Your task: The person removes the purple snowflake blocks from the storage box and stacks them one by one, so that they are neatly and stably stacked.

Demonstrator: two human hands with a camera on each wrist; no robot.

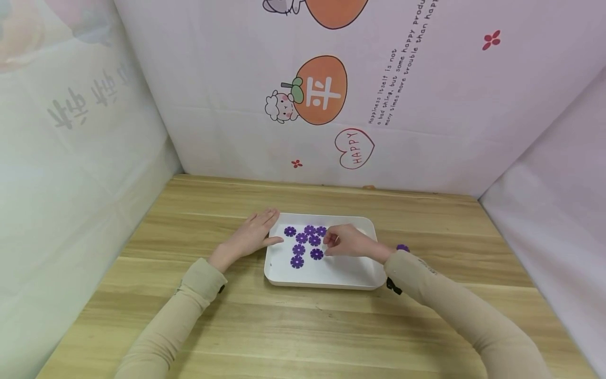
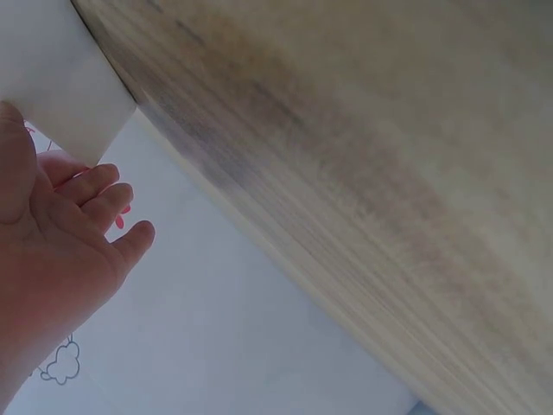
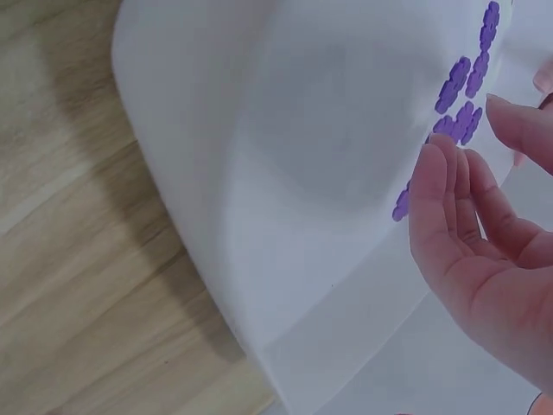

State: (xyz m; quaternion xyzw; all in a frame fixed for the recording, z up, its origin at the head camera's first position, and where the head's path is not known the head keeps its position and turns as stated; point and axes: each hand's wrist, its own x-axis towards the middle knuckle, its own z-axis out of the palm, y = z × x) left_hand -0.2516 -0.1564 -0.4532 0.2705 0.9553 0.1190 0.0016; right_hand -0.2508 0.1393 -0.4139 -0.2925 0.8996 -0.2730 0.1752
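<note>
A shallow white tray [image 1: 331, 272] lies on the table with several purple snowflake-shaped discs [image 1: 297, 261] inside, mostly in its left half. My left hand [image 1: 251, 235] rests at the tray's left side, fingers extended towards the far left corner and thumb over the rim. In the left wrist view its fingertips are right at the tray's edge. My right hand [image 1: 349, 241] is over the middle of the tray, just right of the discs. Its fingers bend a little, and the right wrist view shows the thumb apart from them with nothing between.
Outside the tray, another purple disc [image 1: 403, 247] lies on the wooden table [image 1: 284, 326], partly behind the right sleeve [image 1: 412, 271]. Printed white cloth [image 1: 227, 131] hangs behind the table and along both sides.
</note>
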